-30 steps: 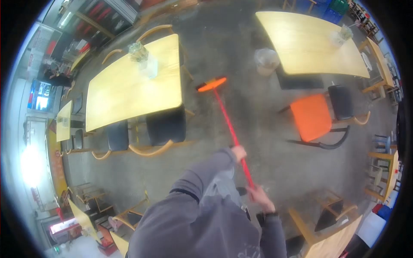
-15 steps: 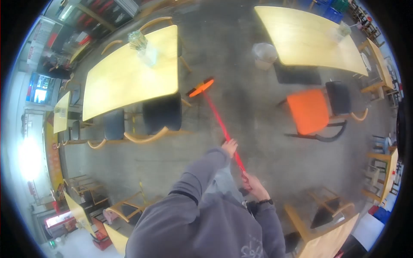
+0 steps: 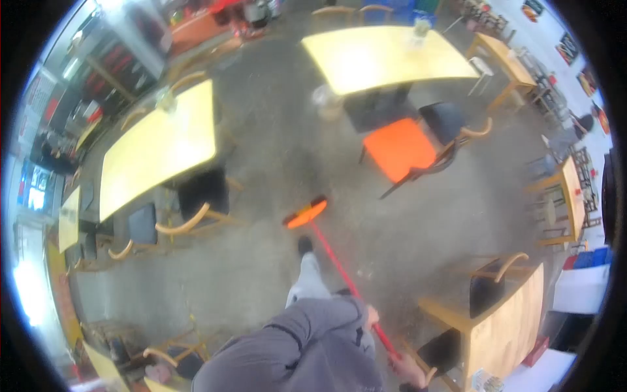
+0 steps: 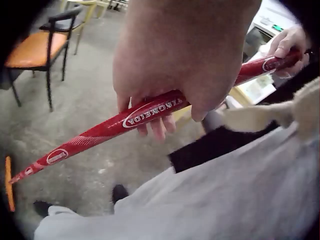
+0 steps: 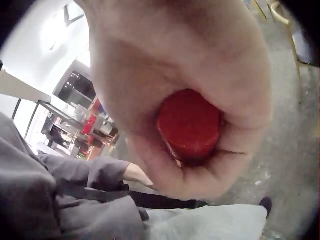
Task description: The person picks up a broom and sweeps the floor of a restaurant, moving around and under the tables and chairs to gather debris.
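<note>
A broom with a long red handle [image 3: 336,264] slants across the floor in the head view, its orange head [image 3: 305,213] down on the concrete just beyond a dark shoe [image 3: 305,245]. My left hand [image 3: 372,317] grips the handle partway along. In the left wrist view, its fingers wrap under the red shaft [image 4: 100,134] beside white lettering. Farther up, my right hand [image 3: 406,369] holds the top end. The right wrist view shows the round red end cap [image 5: 189,125] enclosed by the curled fingers and palm.
A yellow table [image 3: 160,147] with dark chairs [image 3: 202,193] stands left. Another yellow table [image 3: 385,59] is ahead, with an orange chair [image 3: 400,149] before it and a pale bin [image 3: 325,101] by its corner. Close on the right is a wooden table [image 3: 503,326].
The head view has swung right. The broom head has come back from beside the left table's corner to near the shoe, and both hands have drawn back with the handle.
</note>
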`<state>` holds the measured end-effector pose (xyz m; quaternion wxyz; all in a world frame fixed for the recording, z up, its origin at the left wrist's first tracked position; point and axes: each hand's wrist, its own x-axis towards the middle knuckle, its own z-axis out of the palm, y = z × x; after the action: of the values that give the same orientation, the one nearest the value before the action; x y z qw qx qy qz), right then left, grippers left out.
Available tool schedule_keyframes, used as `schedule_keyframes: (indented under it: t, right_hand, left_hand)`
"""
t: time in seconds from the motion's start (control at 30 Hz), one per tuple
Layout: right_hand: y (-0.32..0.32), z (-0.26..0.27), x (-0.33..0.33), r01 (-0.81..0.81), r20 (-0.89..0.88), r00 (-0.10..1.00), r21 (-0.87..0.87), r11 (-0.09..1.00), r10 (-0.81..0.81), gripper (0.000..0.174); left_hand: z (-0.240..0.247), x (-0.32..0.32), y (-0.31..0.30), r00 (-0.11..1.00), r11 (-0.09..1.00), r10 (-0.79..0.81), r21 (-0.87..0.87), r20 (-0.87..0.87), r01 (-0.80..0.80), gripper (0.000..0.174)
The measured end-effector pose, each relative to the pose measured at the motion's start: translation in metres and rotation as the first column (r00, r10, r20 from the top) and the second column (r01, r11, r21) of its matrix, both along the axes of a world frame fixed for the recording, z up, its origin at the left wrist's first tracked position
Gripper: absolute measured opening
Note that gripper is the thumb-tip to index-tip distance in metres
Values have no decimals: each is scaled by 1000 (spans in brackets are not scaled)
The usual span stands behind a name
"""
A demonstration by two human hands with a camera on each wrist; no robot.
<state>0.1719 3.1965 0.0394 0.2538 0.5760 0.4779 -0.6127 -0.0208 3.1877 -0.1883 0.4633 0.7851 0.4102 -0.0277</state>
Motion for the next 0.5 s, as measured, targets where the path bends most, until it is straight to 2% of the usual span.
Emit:
schedule_keyframes:
  t: [0.03,0.07,0.17,0.23,0.27,0.37,0.4,0.5]
  right_hand:
    - [-10,7,4,-127,10,992,100,987,127,32]
    - [-17,8,4,-101,-60,992,158,982,111,31]
    - [-34,14,-2,-39,-208,974,249,968,93,33]
    - [-38,21,-14,-17,-264,961,252,968,86,34]
    - [-42,19,-19,72,-338,941,266,961,23,35]
    - [-26,32,-64,139,-423,906,358,923,27,35]
    - [-14,32,-81,50,-352,930,400,915,103,34]
    - [29,1,-154,-97,-108,986,253,963,128,38]
  left_hand:
    - [-4,11,-3,996,996,-87,18,35,87,39]
    - [-16,20,-6,988,989,-149,10,25,149,44]
    - [3,2,-16,987,987,-160,8,30,159,51]
    - [20,-13,-16,987,989,-145,-14,63,146,51]
    - [20,-17,-10,973,973,-228,-20,18,229,49]
    - [44,-66,17,976,977,-215,1,-28,215,47]
    - [40,-83,26,985,985,-167,31,-37,168,44]
    - [53,-167,66,993,985,-76,144,-93,89,38]
